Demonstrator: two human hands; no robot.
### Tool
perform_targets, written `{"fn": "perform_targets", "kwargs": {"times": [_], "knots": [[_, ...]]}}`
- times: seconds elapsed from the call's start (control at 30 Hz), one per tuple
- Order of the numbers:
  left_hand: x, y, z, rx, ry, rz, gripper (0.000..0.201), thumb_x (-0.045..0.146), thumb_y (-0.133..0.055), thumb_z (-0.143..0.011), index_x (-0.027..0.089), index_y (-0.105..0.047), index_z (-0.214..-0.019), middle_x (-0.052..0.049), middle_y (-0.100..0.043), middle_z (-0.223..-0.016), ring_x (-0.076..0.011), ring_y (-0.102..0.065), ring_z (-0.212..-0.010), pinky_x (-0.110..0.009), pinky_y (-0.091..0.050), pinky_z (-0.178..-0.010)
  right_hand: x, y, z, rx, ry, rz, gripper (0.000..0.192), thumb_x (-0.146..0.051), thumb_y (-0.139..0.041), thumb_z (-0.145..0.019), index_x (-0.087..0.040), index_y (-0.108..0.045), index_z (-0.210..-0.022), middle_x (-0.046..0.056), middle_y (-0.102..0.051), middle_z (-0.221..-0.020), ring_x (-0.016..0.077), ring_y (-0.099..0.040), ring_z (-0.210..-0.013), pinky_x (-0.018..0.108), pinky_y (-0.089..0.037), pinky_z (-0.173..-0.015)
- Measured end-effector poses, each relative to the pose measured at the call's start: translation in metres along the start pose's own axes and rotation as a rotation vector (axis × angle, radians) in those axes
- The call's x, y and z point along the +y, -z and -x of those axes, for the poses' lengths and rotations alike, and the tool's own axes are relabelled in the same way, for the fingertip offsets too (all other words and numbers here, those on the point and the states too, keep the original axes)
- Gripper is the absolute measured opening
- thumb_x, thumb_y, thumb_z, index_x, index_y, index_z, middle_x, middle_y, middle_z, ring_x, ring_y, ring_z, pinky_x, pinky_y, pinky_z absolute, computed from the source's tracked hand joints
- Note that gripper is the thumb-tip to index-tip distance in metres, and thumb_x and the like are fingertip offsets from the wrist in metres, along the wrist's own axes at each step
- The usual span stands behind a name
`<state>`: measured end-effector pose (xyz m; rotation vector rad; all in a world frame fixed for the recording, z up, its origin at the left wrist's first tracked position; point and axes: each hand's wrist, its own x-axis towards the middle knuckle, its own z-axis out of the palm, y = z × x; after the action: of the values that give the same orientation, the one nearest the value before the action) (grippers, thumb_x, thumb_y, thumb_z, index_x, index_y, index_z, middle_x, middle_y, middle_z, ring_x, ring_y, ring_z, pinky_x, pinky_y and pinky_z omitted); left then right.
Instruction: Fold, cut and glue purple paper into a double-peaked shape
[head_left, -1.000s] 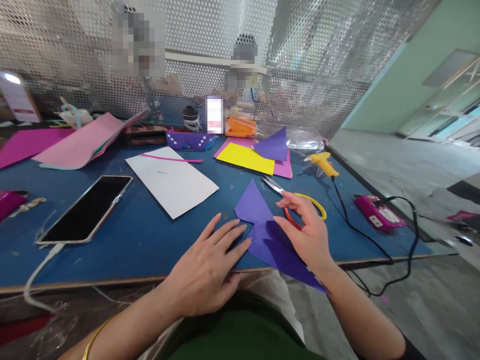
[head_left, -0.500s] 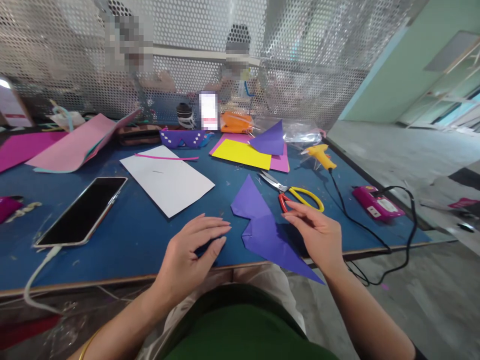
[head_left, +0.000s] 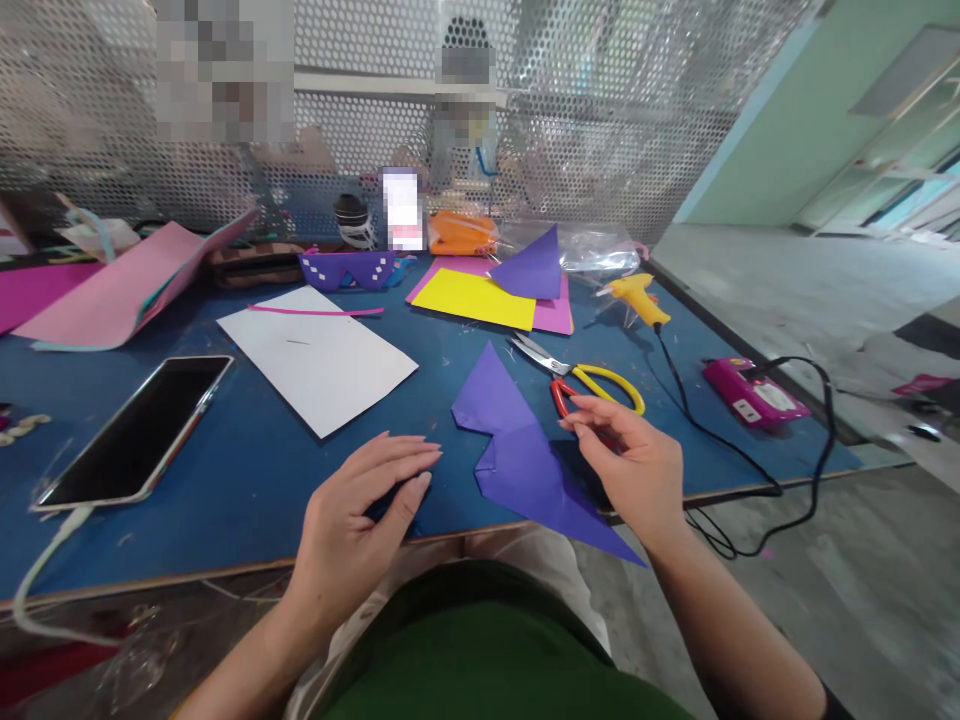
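My left hand (head_left: pixel 364 505) rests by the table's front edge, fingers stretched out and holding nothing. To its right lies a folded purple paper (head_left: pixel 517 440) with a notched left side, its lower point jutting past the edge. My right hand (head_left: pixel 630 455) hovers right of this paper, with loosely bent fingers over the red handle of the scissors (head_left: pixel 559 367). The fingers partly cover that handle; no firm grip on it shows. The scissors' other handle is yellow, and their blades point to the upper left.
A white sheet (head_left: pixel 322 365) with a pink strip and a phone (head_left: pixel 139 430) lie left. Behind are purple paper glasses (head_left: pixel 349 270), a yellow sheet (head_left: pixel 472 300) and pink papers (head_left: pixel 127 285). A yellow glue gun (head_left: pixel 636 297) and a magenta power box (head_left: pixel 754 392) with black cords lie right.
The view has shifted slightly, so most things sit a little further left. My left hand has drawn slightly away from the purple paper. The right hand stays by the scissors.
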<state>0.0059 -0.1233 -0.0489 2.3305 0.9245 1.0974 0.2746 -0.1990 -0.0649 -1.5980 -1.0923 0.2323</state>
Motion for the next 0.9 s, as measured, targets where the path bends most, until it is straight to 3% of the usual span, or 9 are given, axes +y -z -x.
{"fn": "perform_targets", "kwargs": {"times": [0.37,0.57,0.7,0.9], "knots": [[-0.0053,-0.0003,0.0012,-0.009,-0.033,-0.038,0.018,0.028,-0.06,-0.096,0.031,-0.074,-0.106,0.004,-0.078,-0.109,-0.018,-0.071,-0.109,-0.041,-0.053,-0.108,-0.0001,-0.0019,-0.005,0.013,-0.133,-0.208,0.024,-0.031,-0.068,-0.085,-0.023,-0.076,-0.107,0.004,-0.08,-0.097,0.0219,-0.078,-0.085,0.041,-0.063,-0.086],[-0.0056,-0.0011,0.0033,-0.002,-0.065,-0.053,0.019,0.025,-0.061,-0.095,0.029,-0.074,-0.107,0.002,-0.078,-0.107,-0.0205,-0.072,-0.106,-0.048,-0.052,-0.109,-0.0002,-0.001,-0.0075,0.061,-0.181,-0.171,0.028,-0.03,-0.082,-0.07,-0.023,-0.077,-0.097,0.002,-0.079,-0.084,0.0225,-0.076,-0.081,0.04,-0.063,-0.081],[-0.0061,-0.0023,0.0038,0.003,-0.075,-0.048,0.02,0.024,-0.061,-0.094,0.03,-0.074,-0.108,0.002,-0.078,-0.107,-0.0215,-0.072,-0.105,-0.049,-0.052,-0.108,-0.0002,-0.0009,-0.0054,0.076,-0.194,-0.16,0.021,-0.031,-0.08,-0.074,-0.022,-0.077,-0.093,0.002,-0.078,-0.078,0.0217,-0.076,-0.075,0.038,-0.064,-0.077],[-0.0065,-0.0028,0.0048,0.001,-0.084,-0.061,0.021,0.023,-0.061,-0.094,0.031,-0.073,-0.109,0.002,-0.078,-0.108,-0.0207,-0.072,-0.106,-0.048,-0.051,-0.109,0.0009,-0.001,-0.001,0.041,-0.184,-0.166,0.022,-0.028,-0.075,-0.08,-0.022,-0.077,-0.1,0.005,-0.079,-0.089,0.024,-0.078,-0.084,0.041,-0.063,-0.083]]}}
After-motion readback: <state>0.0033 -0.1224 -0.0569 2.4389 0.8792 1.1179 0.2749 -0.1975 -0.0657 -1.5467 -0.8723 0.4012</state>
